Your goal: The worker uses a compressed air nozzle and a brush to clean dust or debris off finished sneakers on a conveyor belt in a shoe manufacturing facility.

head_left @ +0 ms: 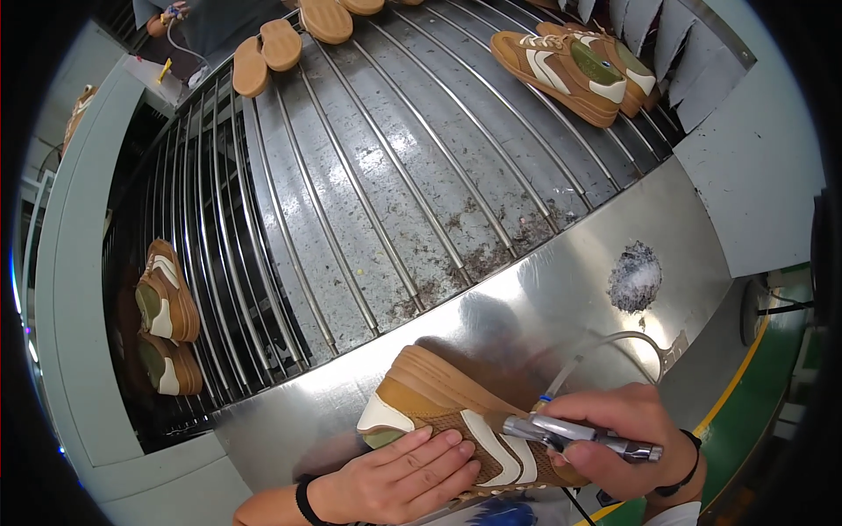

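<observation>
Left fingers (428, 473) on brown shoe (478, 430); partly mesh, perhaps

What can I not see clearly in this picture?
Head view:
Toe of the held shoe: mostly behind the right hand.
Thumb of the left hand: unseen, likely behind the shoe.
Rear shoe by grey flaps: partly behind front shoe.
Head of co-worker: beyond the top edge.

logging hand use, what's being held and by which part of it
The right grip holds a silver tool by its barrel; the left grip lies over a brown shoe near its heel, thumb hidden, clasp unclear.
</observation>
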The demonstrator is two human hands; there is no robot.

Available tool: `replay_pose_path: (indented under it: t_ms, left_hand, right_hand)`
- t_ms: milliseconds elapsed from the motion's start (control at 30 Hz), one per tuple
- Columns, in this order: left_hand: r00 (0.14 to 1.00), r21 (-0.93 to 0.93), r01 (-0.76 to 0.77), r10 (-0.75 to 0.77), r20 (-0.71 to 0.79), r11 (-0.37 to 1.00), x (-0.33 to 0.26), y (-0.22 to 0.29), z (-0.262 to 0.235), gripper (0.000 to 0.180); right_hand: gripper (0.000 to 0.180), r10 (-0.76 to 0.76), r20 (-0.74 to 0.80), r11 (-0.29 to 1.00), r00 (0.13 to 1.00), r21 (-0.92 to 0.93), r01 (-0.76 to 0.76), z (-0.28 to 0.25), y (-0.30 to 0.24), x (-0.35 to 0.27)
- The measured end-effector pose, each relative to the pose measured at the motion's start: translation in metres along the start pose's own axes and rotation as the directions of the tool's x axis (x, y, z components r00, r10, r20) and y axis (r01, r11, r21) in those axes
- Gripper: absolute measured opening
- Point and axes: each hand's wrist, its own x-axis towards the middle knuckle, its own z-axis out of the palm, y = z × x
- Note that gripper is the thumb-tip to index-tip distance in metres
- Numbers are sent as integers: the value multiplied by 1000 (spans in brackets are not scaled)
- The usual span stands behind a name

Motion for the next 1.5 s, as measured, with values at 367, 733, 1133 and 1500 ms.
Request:
replay_pose_path:
  t_ms: [367,733,1133,1500]
  left_hand:
    - [849,-68,54,-82,-522,996,9,4,43,32]
    - [992,125,63,-76,103,990,10,13,-1,22]
    - [598,-55,762,-669,441,645,23,27,-31,56]
    - [706,-281,708,-627,329,648,-28,13,-10,63]
  right_hand:
    - [44,83,-55,984,995,-151,-91,-12,-6,-35]
    - [55,183,-279,983,943,72,-170,-16,-6,-68]
    - [39,139,-606,968,784,250,21,-85,92,-59]
    - [37,341,16,791,940,535,-296,-93,64,6]
